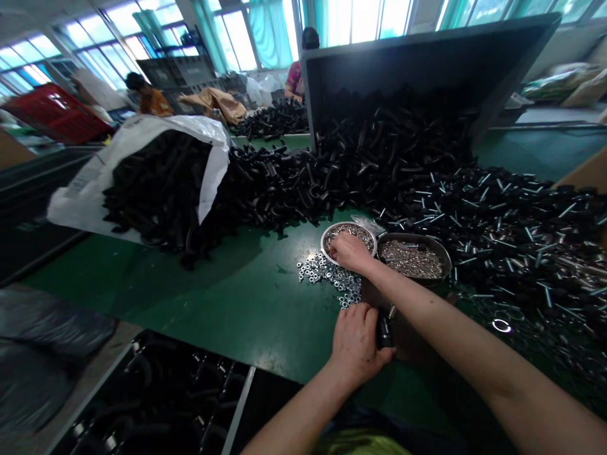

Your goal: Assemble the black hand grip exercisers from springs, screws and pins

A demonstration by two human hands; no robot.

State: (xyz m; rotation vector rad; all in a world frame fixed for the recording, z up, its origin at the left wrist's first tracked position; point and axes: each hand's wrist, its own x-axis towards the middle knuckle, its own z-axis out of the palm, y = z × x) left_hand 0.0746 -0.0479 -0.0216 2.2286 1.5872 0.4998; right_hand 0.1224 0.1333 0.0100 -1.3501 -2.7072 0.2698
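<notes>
My left hand [353, 344] is closed around a black plastic part [386, 332] low over the near edge of the green table. Just beyond that part a small metal spring [392, 311] shows. My right hand [349, 251] reaches across into a round white bowl [374, 251] of small shiny metal pieces. Its fingers are curled together down among them; whatever they pinch is hidden. Loose metal nuts [327, 268] lie spread between the bowl and my left hand. Touching the bowl's right side is a dark oval tray [447, 262] of tiny metal pieces [411, 259].
Black curved plastic parts [279, 183] spill from a white sack [215, 129] and a tipped grey bin [427, 60]. Black knobs with metal studs [502, 202] and metal rings [501, 325] cover the right. A crate of black parts [156, 392] stands lower left. Two people sit farther back.
</notes>
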